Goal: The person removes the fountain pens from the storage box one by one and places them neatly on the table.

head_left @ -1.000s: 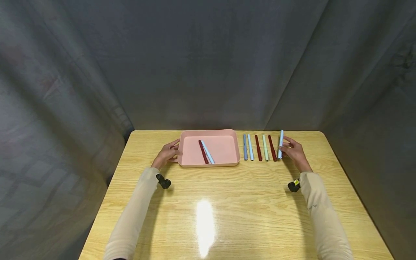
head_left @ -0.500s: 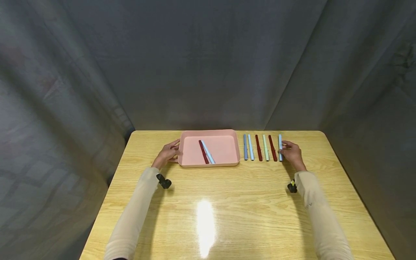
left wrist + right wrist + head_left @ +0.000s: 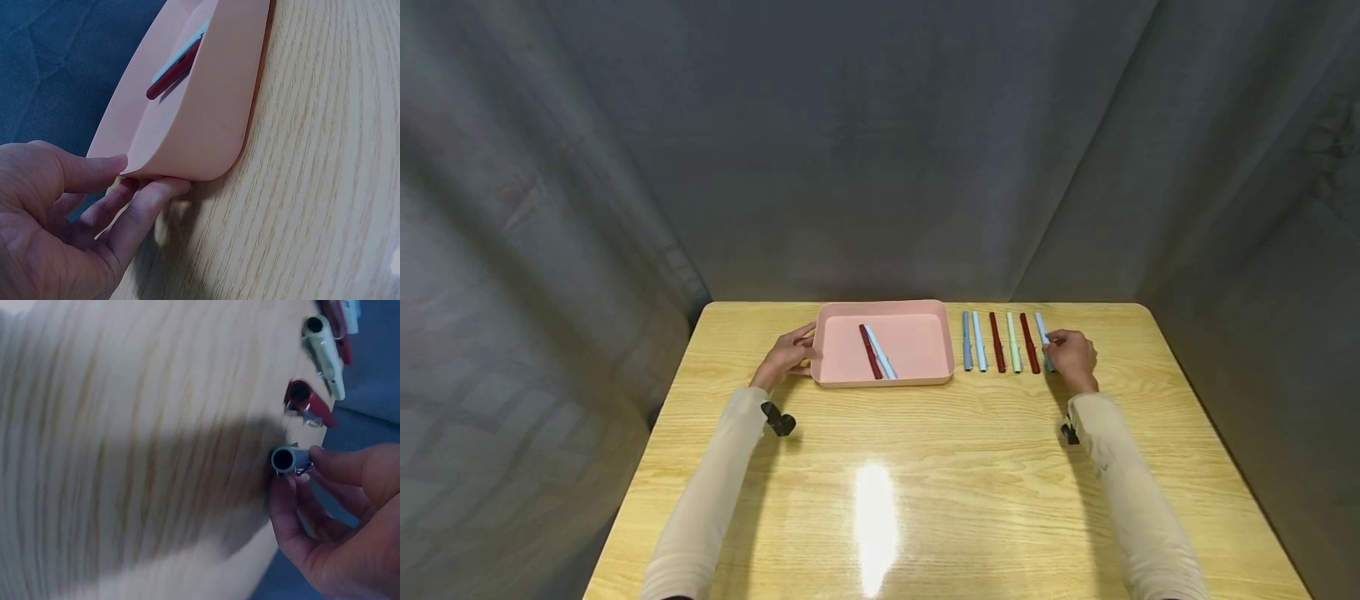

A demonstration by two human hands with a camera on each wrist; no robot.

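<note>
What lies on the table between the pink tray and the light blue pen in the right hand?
In the head view, five pens lie between the pink tray and the held light blue pen: grey, light blue, dark red, pale green, dark red.

A light wooden table point(image 3: 925, 467) with rounded corners carries a pink tray point(image 3: 917, 377) near its far edge. Just right of the tray five pens lie side by side in a row: a grey pen point(image 3: 967, 342), a light blue pen point(image 3: 978, 340), a dark red pen point(image 3: 996, 342), a pale green pen point(image 3: 1013, 342) and another dark red pen point(image 3: 1029, 342).
</note>
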